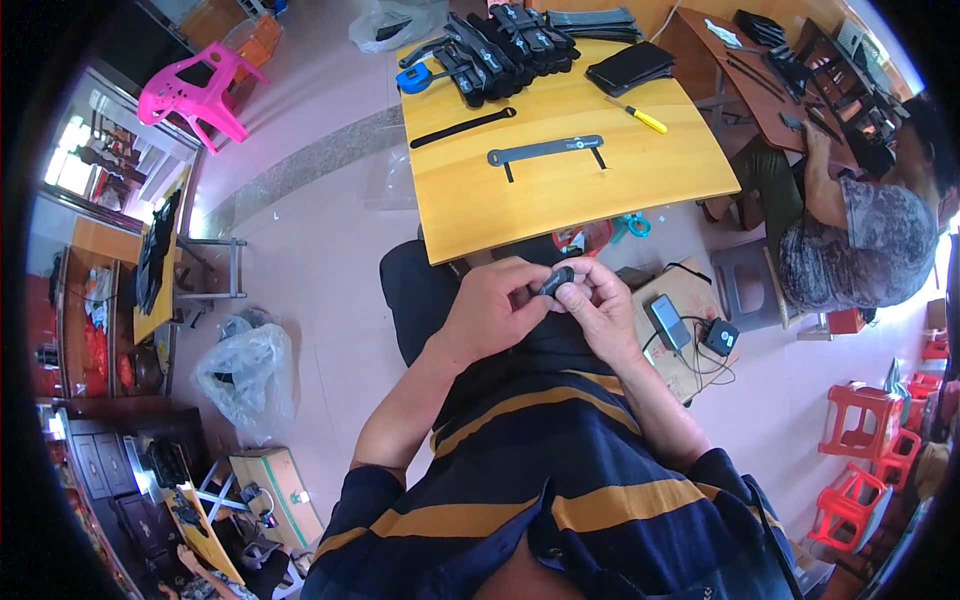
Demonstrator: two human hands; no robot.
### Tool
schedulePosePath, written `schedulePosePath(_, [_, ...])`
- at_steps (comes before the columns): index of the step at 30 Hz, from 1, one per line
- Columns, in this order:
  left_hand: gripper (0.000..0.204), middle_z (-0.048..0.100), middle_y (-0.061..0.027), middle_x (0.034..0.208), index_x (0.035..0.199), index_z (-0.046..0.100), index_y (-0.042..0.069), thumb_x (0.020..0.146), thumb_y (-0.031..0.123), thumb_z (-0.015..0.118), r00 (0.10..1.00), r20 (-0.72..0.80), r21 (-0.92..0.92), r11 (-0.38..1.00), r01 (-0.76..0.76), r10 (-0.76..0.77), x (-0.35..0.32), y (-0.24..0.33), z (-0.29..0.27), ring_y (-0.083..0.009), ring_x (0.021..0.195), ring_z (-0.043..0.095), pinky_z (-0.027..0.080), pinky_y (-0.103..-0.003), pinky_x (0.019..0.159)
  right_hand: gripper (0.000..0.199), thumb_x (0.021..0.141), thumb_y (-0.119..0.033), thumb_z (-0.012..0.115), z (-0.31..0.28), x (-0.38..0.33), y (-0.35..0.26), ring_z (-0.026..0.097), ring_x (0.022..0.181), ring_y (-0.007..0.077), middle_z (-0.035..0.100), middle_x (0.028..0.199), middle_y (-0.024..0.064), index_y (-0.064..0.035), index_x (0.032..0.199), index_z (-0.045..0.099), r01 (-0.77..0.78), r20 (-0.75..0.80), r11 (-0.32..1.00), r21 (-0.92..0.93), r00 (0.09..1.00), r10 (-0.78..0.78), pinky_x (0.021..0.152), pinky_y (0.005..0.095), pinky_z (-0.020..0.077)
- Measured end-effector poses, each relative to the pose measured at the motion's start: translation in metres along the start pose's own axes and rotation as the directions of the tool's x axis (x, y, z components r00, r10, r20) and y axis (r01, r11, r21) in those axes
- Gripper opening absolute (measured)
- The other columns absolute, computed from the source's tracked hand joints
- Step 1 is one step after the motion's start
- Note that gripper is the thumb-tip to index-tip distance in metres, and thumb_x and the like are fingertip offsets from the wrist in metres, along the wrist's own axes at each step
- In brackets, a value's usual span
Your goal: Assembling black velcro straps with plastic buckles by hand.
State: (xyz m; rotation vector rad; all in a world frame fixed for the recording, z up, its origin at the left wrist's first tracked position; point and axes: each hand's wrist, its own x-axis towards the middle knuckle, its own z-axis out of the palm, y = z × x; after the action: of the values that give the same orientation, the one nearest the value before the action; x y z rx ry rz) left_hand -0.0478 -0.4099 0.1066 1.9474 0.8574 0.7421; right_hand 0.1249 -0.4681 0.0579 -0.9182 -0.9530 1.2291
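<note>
Close to my body, just off the near edge of the table, both hands hold a small dark rolled or folded piece (557,281). My left hand (495,308) pinches it from the left with bent fingers. My right hand (607,312) grips its other side, the thumb pressed on it. Fingers cover part of the piece, so its exact kind does not show. On the yellow table (560,215) in front lies a flat grey strap (546,150) with a hole at one end and two short black tabs below it. A thin black strap (463,127) is farther left.
At the table's far side are a pile of black straps (490,58), a blue tape measure (413,79), a black stack (630,70) and a yellow-handled tool (645,117). A person (850,240) sits at the brown table on the right. A cardboard box (690,360) bears electronics.
</note>
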Motion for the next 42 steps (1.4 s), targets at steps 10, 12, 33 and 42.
schedulePosePath(10, [0.002, 0.067, -0.0029, 0.07, 0.085, 0.067, -0.001, 0.086, 0.001, 0.066, 0.991, 0.04, -0.037, 0.991, 0.132, -0.131, 0.001, 0.003, -0.007, -0.0074, 0.065, 0.066, 0.052, -0.022, 0.06, 0.025, 0.081, -0.012, 0.077, -0.004, 0.008, -0.034, 0.065, 0.067, 0.0248, 0.064, 0.08, 0.0105, -0.0046, 0.103, 0.066, 0.361, 0.221, 0.583, -0.728, 0.928, -0.299, 0.061, 0.0323, 0.0515])
schedulePosePath(12, [0.003, 0.067, -0.0029, 0.068, 0.085, 0.067, -0.001, 0.085, 0.002, 0.067, 0.987, 0.07, -0.047, 0.988, 0.145, -0.142, 0.003, -0.001, -0.01, -0.0074, 0.064, 0.065, 0.051, -0.022, 0.06, 0.027, 0.08, -0.017, 0.078, -0.007, 0.011, -0.036, 0.066, 0.07, 0.0284, 0.065, 0.079, 0.0107, -0.0054, 0.101, 0.067, 0.445, 0.343, 0.488, -0.751, 0.894, -0.287, 0.062, 0.0353, 0.0524])
schedulePosePath(33, [0.009, 0.067, -0.0107, 0.064, 0.076, 0.072, 0.002, 0.073, 0.01, 0.072, 0.991, 0.101, -0.147, 0.984, 0.099, -0.085, 0.006, -0.027, -0.013, -0.0164, 0.054, 0.062, 0.049, -0.03, 0.056, 0.028, 0.078, -0.022, 0.081, -0.001, 0.026, -0.048, 0.066, 0.071, 0.0302, 0.066, 0.078, 0.0124, -0.0041, 0.096, 0.068, 0.293, 0.357, 0.507, -0.81, 0.934, 0.03, 0.064, 0.0379, 0.0511])
schedulePosePath(42, [0.003, 0.065, -0.0064, 0.063, 0.078, 0.067, -0.001, 0.079, 0.002, 0.068, 0.994, 0.046, -0.102, 0.989, 0.103, -0.099, 0.0, -0.029, -0.003, -0.0079, 0.055, 0.057, 0.046, -0.026, 0.054, 0.027, 0.079, -0.023, 0.078, 0.002, 0.029, -0.049, 0.067, 0.072, 0.0307, 0.065, 0.077, 0.0113, -0.0057, 0.096, 0.067, 0.355, 0.398, 0.382, -0.853, 0.916, 0.038, 0.063, 0.04, 0.0516])
